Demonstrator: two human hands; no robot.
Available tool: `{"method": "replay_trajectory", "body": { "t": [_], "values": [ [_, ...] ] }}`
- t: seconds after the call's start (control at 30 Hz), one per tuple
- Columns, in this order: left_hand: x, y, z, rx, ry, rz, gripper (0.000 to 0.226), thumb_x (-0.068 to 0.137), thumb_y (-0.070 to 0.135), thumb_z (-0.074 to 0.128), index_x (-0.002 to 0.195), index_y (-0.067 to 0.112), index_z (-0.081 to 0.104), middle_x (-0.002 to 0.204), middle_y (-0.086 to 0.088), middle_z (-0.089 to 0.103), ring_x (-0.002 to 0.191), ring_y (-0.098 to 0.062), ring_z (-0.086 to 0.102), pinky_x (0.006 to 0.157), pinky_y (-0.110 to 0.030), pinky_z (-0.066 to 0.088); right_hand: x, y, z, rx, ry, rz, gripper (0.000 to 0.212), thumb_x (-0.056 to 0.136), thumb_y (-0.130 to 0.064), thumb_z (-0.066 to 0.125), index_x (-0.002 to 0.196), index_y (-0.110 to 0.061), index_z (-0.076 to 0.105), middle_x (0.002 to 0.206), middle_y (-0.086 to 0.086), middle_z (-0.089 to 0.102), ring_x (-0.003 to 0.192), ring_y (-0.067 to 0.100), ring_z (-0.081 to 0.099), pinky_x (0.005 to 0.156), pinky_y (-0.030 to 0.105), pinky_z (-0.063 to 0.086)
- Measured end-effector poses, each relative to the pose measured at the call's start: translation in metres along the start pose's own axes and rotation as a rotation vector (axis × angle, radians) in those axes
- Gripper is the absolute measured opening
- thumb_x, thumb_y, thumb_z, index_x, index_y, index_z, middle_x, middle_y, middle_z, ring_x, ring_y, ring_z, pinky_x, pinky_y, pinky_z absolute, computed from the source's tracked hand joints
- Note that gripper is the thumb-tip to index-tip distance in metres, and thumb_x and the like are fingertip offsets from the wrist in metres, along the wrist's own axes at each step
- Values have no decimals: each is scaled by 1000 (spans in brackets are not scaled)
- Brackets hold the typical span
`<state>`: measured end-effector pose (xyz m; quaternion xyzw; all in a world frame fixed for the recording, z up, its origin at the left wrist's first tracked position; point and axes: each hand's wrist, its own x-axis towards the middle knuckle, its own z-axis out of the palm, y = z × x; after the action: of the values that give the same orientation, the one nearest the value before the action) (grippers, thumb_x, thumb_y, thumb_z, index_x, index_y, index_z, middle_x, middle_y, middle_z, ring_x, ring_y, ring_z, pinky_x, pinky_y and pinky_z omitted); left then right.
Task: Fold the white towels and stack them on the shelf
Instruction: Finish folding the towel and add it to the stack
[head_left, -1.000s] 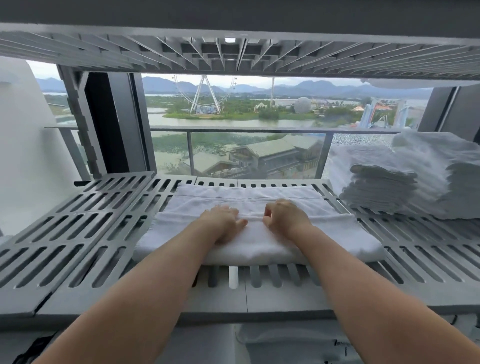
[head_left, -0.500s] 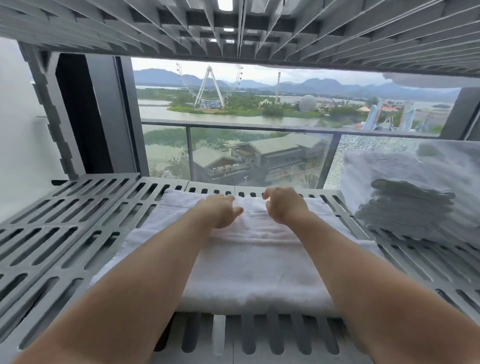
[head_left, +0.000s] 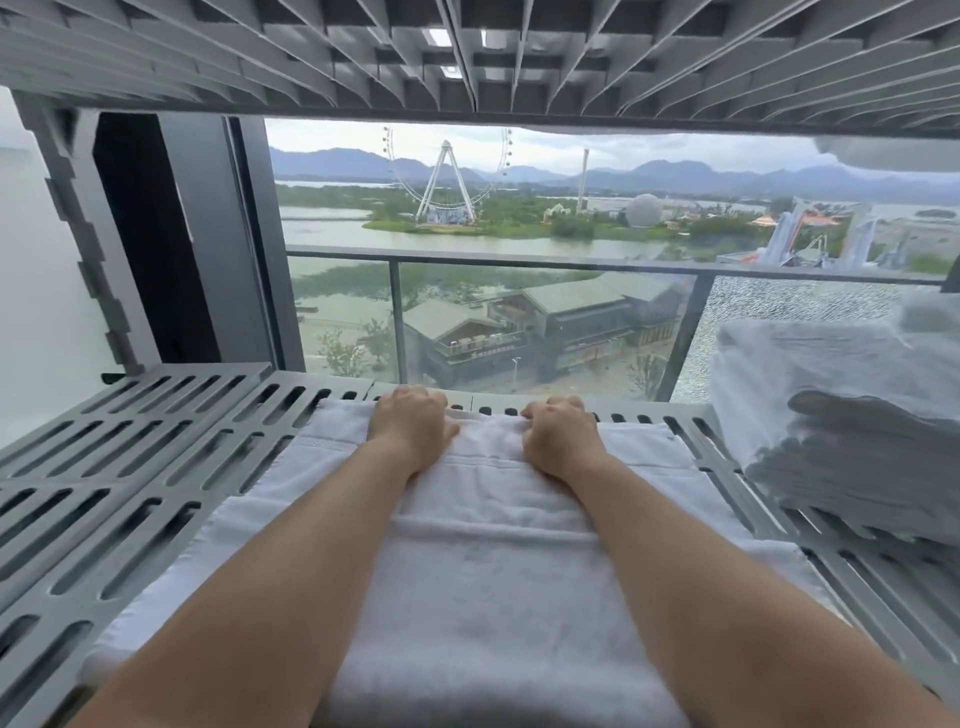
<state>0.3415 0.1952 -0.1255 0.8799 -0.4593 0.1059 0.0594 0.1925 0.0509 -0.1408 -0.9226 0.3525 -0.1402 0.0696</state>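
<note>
A grey slotted plastic shelf (head_left: 130, 467) spans the view under a ribbed grey upper shelf (head_left: 467, 57), with a glass balcony railing (head_left: 519, 262) behind. The folded white terry towel (head_left: 493, 571) lies flat mid-shelf, its far edge near the back rim. The left hand (head_left: 410, 431) and right hand (head_left: 561, 436), apart, curl over that edge, apparently gripping it. Bare slats lie to the left; a stack of folded white towels (head_left: 831, 415) stands to the right.

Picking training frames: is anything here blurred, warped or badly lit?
Head view: soft daylight, no glare; left hand, right hand and folded white towel sharp; stacked white towels at right smeared; grey slatted shelf bowed by the wide lens.
</note>
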Motion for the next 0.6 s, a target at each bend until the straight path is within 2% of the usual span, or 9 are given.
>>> {"method": "replay_trajectory", "body": {
  "t": [0.13, 0.23, 0.43, 0.5, 0.6],
  "values": [
    [-2, -2, 4, -20, 113, 39, 35, 98, 47, 54, 119, 20, 62, 120, -5, 62, 114, -26, 55, 96, -39, 42, 1, 2, -2, 32, 64, -4, 44, 83, -18, 51, 125, -18, 62, 127, 11, 58, 124, 32, 44, 106, 41, 35],
    [-5, -2, 2, -74, 133, 49, 24, 98, 44, 56, 108, 24, 64, 116, -3, 63, 109, -26, 57, 96, -39, 41, -4, 2, -3, 45, 110, -13, 37, 82, -18, 52, 116, -15, 64, 119, 11, 61, 117, 32, 50, 102, 39, 37],
    [-12, -5, -6, -86, 168, 53, 23, 100, 43, 53, 105, 24, 64, 114, -1, 66, 108, -26, 59, 94, -39, 40, -15, 3, -11, -70, 194, -78, 19, 89, -16, 50, 102, -16, 63, 107, 9, 66, 102, 32, 59, 90, 38, 39],
    [-16, -6, -13, -56, 194, 66, 25, 101, 44, 50, 105, 23, 63, 111, -2, 68, 106, -26, 61, 92, -39, 40, -18, 3, -17, -100, 224, -100, 17, 93, -16, 47, 99, -17, 63, 104, 10, 68, 96, 32, 61, 85, 38, 41],
    [-25, -9, -26, -30, 259, 104, 25, 102, 43, 49, 103, 22, 62, 104, -2, 70, 97, -26, 63, 84, -37, 41, -23, 1, -30, -97, 267, -142, 16, 99, -18, 44, 99, -16, 60, 99, 12, 67, 87, 34, 64, 70, 36, 43]
  ]
}}
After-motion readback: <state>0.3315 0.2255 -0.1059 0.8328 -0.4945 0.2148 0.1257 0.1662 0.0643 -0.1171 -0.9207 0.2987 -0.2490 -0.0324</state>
